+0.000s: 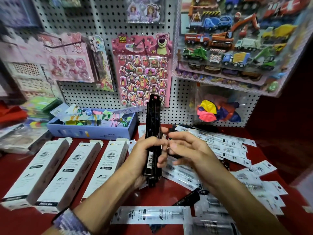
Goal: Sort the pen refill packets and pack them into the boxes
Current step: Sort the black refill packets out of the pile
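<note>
My left hand (pixel 145 150) grips an upright stack of black pen refill packets (pixel 153 116) above the red table. My right hand (pixel 184 150) hovers just right of the stack, fingers loosely curled, fingertips touching its edge and holding nothing. Three white boxes lie side by side at the left: one (pixel 35 168), one (pixel 67 172) and one (pixel 105 165). Several white refill packets (pixel 228 150) lie scattered over the right half of the table, one (pixel 152 215) lying crosswise near the front edge. A lone black packet (pixel 189 197) lies under my right forearm.
A blue box of coloured ribbons (pixel 91 131) stands behind the white boxes. A pegboard (pixel 179 102) with sticker sheets rises at the back, with a bag of balloons (pixel 218 109) hanging at the right. Stacked stationery (pixel 22 138) fills the far left.
</note>
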